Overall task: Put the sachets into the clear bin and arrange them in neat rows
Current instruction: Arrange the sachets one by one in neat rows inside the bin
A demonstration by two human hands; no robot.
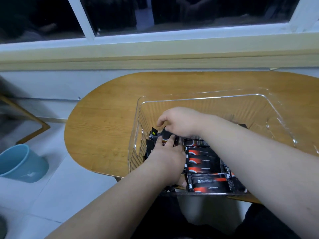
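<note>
In clear plastic bin (207, 98), right hand (179, 123): curled fingers pinched black glossy sachet (168, 134).
Left hand (165, 157): straight fingers pressed sachet's near side.

Soft, even indoor light is falling from above onto the wooden table (107, 121) and leaving it fairly bright, while the window panes (215, 11) at 12 o'clock are showing almost pure black. Glare is streaking along the rim of the clear bin (207, 99) and sparkling on its wall at 3 o'clock. The wide lens is bending the window sill (155, 54) and the table edge into curves toward the borders. The blue bucket (20, 163) at 9 o'clock is looking soft and throwing a faint shadow onto the pale floor (57, 187). Above it, a dark shape is smearing into blur. The small print on the sachets (203, 169) is rendering too fuzzy to read.
</note>
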